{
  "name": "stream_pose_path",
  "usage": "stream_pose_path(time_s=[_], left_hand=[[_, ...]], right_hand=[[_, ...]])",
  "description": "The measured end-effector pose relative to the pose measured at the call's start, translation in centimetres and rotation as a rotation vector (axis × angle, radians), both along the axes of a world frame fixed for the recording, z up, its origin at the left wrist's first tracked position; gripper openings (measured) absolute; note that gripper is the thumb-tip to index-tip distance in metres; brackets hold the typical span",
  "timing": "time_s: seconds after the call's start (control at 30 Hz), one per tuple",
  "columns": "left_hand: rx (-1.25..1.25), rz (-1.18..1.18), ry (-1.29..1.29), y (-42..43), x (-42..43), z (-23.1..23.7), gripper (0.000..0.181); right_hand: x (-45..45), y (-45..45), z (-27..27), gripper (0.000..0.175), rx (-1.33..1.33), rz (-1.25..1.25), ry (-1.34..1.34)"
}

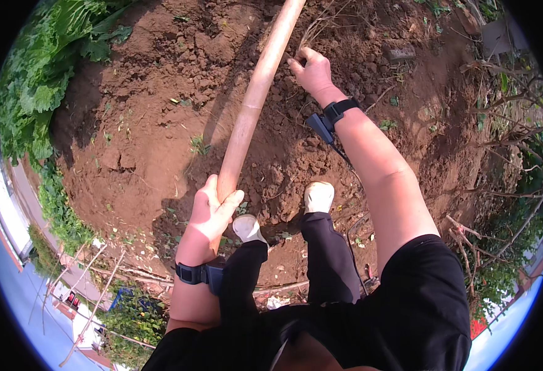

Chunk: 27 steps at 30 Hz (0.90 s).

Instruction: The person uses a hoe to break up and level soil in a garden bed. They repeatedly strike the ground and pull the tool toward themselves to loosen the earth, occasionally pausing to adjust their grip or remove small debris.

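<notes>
My left hand [211, 211] is closed around the lower part of a long wooden pole handle [250, 99], which slants up and to the right past the top edge; its far end is out of view. To the right of the pole, my right hand [313, 69] has its thumb and fingers pinched on a bundle of thin dry stalks [320, 25], which spreads upward from the fingertips over loose brown soil [211, 46]. A band with a small dark device sits on each of my forearms.
Leafy green plants [44, 79] grow at the upper left. Bare branches [512, 102] stick in from the right. My white shoes [320, 197] stand on the soil. Thin sticks [95, 301] stand at the lower left. A dark cable [352, 250] hangs beside my right leg.
</notes>
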<state>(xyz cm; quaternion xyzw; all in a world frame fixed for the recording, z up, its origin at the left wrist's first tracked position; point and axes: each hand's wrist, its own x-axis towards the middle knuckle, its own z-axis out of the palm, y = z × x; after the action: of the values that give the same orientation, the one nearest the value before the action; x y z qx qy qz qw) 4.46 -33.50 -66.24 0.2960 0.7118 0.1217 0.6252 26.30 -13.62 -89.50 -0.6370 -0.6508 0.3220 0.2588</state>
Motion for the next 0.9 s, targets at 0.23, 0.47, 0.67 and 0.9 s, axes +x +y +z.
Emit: stream_pose_path(time_s=[0.23,0.47,0.67,0.9], left_hand=[[-0.039,0.045,0.029,0.5,-1.5,0.5,0.032],[0.065,0.09,-0.05,-0.1,-2.4,-0.6,0.029],[0.084,0.017,-0.008,-0.7,-2.1,-1.0,0.028],[0.078,-0.094,0.091,-1.1,-1.6,-2.8,0.037]], right_hand=[[-6.7,5.9,-1.3,0.039,-0.298,0.427,-0.282],[-4.9,4.4,-1.2,0.029,-0.235,0.41,-0.515],[10.3,-9.7,0.7,0.02,-0.097,0.133,-0.402],[10.0,-17.9,-4.4,0.028,-0.145,0.147,-0.4]])
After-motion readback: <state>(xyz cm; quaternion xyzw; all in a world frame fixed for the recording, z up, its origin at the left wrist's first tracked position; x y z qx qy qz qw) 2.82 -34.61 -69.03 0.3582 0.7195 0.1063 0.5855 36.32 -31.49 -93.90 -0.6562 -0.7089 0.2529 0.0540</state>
